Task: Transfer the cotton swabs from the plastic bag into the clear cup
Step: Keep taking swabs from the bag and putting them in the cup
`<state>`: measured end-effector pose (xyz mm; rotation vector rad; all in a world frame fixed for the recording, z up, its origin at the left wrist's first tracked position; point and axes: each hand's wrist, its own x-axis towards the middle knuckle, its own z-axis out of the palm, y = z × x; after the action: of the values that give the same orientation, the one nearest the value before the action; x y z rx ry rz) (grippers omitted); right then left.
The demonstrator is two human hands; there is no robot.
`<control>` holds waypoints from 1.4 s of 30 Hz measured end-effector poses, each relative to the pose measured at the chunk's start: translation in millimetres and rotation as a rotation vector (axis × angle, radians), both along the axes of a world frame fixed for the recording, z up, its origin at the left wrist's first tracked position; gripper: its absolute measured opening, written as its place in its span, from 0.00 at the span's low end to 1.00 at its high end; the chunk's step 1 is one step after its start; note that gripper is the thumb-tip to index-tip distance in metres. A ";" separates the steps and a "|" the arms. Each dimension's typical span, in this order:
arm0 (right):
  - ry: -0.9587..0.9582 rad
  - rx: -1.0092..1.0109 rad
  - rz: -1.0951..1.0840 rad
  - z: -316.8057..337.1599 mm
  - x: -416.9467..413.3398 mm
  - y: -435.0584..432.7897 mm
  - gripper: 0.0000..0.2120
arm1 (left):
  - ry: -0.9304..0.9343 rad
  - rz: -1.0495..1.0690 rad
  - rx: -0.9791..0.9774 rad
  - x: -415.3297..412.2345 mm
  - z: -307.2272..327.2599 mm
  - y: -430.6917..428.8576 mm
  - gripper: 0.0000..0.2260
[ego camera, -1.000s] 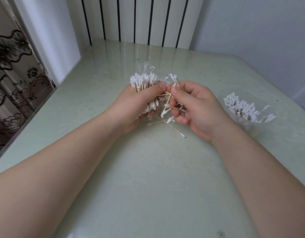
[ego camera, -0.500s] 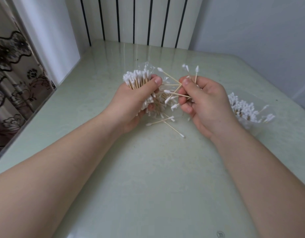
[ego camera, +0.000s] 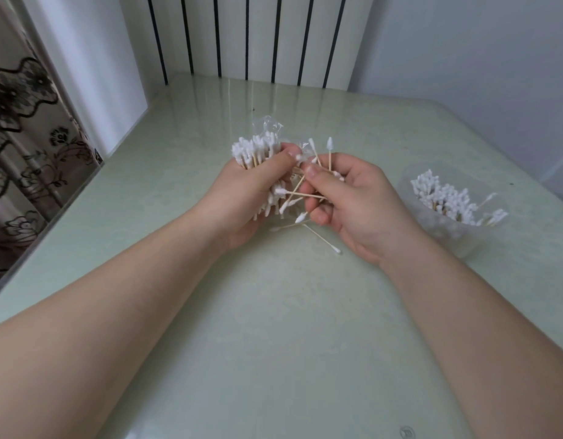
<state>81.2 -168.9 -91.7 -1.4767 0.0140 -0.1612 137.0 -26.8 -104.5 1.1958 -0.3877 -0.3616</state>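
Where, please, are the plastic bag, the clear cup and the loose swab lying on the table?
plastic bag (ego camera: pixel 267 125): head view, on its crumpled clear top.
clear cup (ego camera: pixel 457 240): head view, on its near wall.
loose swab (ego camera: pixel 322 238): head view, on its wooden stem.

Two hands (ego camera: pixel 242 198) (ego camera: pixel 356 207), one bag (ego camera: pixel 267 126), one cup (ego camera: pixel 457 240), swabs (ego camera: pixel 255 150) uncountable.

Pale green glossy table (ego camera: pixel 274 359), small round mark (ego camera: pixel 406 431) near its front edge. White panel with black vertical stripes (ego camera: pixel 261 39) behind the far edge. Floral black-and-grey curtain (ego camera: pixel 17 137) on the left. Plain white wall (ego camera: pixel 480 58) on the right.
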 end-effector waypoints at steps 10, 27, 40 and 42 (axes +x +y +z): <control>0.060 -0.030 -0.017 0.2 1.2 -1.1 0.08 | 0.169 0.191 -0.063 3.1 5.5 1.8 0.10; -0.016 -0.158 -0.133 0.9 3.2 -8.0 0.09 | -0.191 -0.208 0.176 1.4 -3.9 4.8 0.08; 0.006 -0.156 -0.227 1.6 5.4 -10.1 0.06 | -0.227 -0.201 0.299 3.7 -4.7 7.8 0.05; 0.016 -0.117 -0.231 2.7 6.4 -11.7 0.07 | -0.221 -0.208 0.295 5.0 -5.2 8.5 0.07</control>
<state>87.6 -180.6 -88.9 -1.5913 0.1915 -0.3423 141.9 -18.3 -109.7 1.4944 -0.6712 -0.4798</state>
